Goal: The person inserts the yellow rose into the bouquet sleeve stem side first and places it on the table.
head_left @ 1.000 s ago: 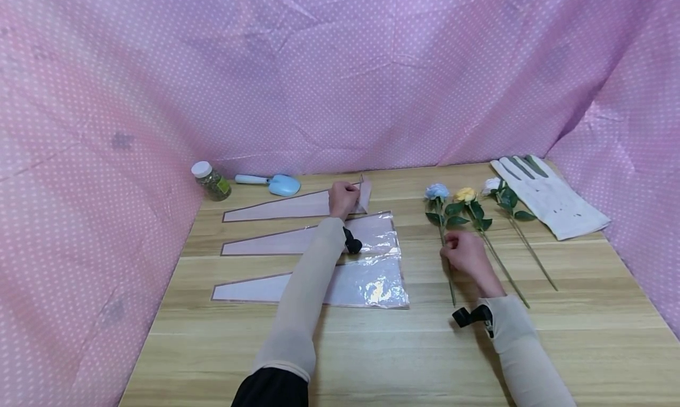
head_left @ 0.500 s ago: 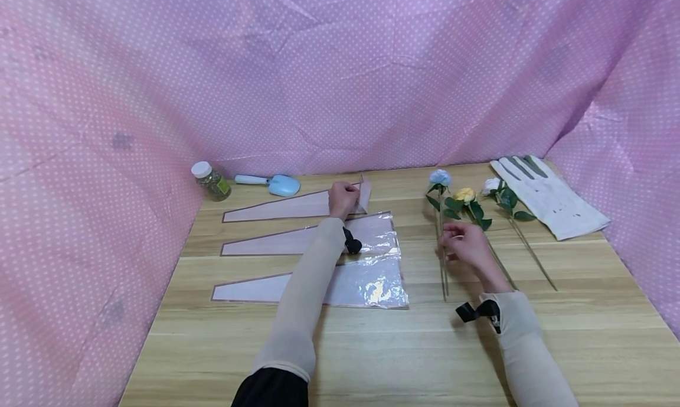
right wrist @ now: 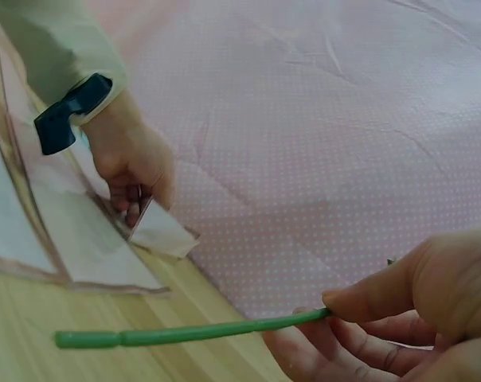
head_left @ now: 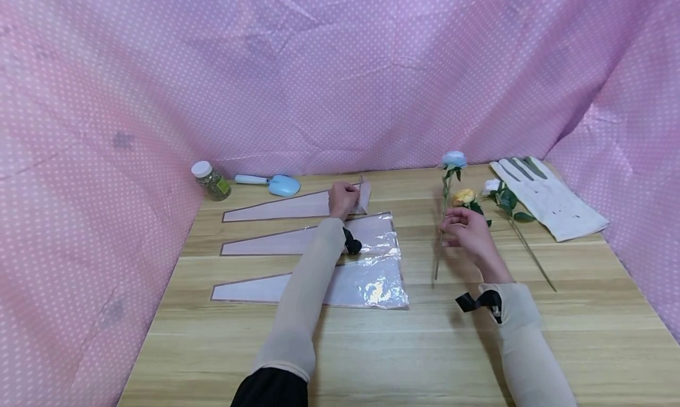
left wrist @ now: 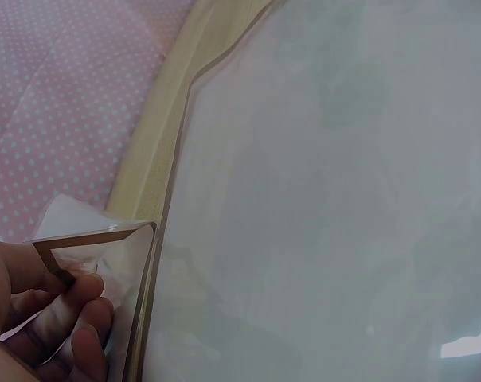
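My left hand (head_left: 342, 200) pinches the wide end of the farthest tapered flower wrapping bag (head_left: 287, 206), which is pale with a brown border. In the left wrist view, thumb and fingers grip the bag's edge, and its mouth stands raised and bent. My right hand (head_left: 471, 237) pinches the green stem (right wrist: 193, 333) of a blue artificial rose (head_left: 454, 159) between thumb and fingers. The rose is raised off the table, bloom up and stem end down; its bloom is outside the right wrist view. A yellow rose (head_left: 464, 197) lies partly hidden behind the right hand.
Two more wrapping bags (head_left: 265, 243) lie nearer, partly under the left forearm. A white rose (head_left: 492, 186) and a white glove (head_left: 563, 209) lie to the right. A lidded jar (head_left: 212, 182) and a blue hand trowel (head_left: 284, 185) stand and lie at the back left.
My right hand has lifted the blue rose from the table, raising its bloom away from me and slightly right. The left hand and its bag stay put.
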Demonstrator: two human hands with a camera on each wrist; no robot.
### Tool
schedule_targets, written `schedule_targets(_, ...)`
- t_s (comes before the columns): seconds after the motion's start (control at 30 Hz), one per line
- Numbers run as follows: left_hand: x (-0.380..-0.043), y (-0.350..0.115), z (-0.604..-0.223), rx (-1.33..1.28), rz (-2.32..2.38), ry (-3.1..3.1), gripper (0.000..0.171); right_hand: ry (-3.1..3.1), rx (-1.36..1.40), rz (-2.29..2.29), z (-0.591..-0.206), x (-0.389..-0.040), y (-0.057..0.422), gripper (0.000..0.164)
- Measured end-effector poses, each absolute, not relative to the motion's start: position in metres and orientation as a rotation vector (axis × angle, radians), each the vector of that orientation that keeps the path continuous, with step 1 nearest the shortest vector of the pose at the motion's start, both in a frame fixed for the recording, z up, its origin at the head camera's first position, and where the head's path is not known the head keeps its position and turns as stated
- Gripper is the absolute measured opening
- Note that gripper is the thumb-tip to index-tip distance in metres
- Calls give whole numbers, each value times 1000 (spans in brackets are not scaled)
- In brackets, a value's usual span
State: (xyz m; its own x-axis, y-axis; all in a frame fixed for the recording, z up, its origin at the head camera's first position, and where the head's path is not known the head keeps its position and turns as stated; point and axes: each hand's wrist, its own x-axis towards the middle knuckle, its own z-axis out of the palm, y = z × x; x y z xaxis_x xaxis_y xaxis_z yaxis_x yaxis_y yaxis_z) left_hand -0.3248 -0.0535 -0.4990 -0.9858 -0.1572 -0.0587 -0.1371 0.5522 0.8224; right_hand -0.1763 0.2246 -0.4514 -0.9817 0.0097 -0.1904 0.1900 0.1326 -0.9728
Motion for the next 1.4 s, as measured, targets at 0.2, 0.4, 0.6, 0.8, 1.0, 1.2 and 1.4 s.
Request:
schedule_targets(0.2, -325, -54, -499, 250, -1434, -2744, 10, 2096, 212, -2170, -442, -183, 221, 26)
schedule_targets(0.4, -326, -54, -499, 247, -1425, -2749, 10, 1882, 196, -2413, -436, -192, 219, 27)
schedule_targets(0.6, -326, -54, -498, 259, -1458, -2752, 10, 1739, 234, -2613, -435, -203, 214, 26)
schedule_targets(0.8, -326, -54, -499, 255, -1447, -2760, 10, 1653, 288, -2758, -436, -217, 206, 27)
schedule_targets(1.0, -326, -55, -500, 260, -1458, -2760, 10, 1553, 346, -2886, -437, -233, 197, 31)
schedule_targets(1.2, -325, -55, -500, 261, -1457, -2753, 10, 1489, 427, -2977, -438, -251, 187, 33)
schedule_targets(1.4, -325, -54, -499, 262, -1424, -2752, 10, 1507, 505, -3029, -440, -268, 178, 31)
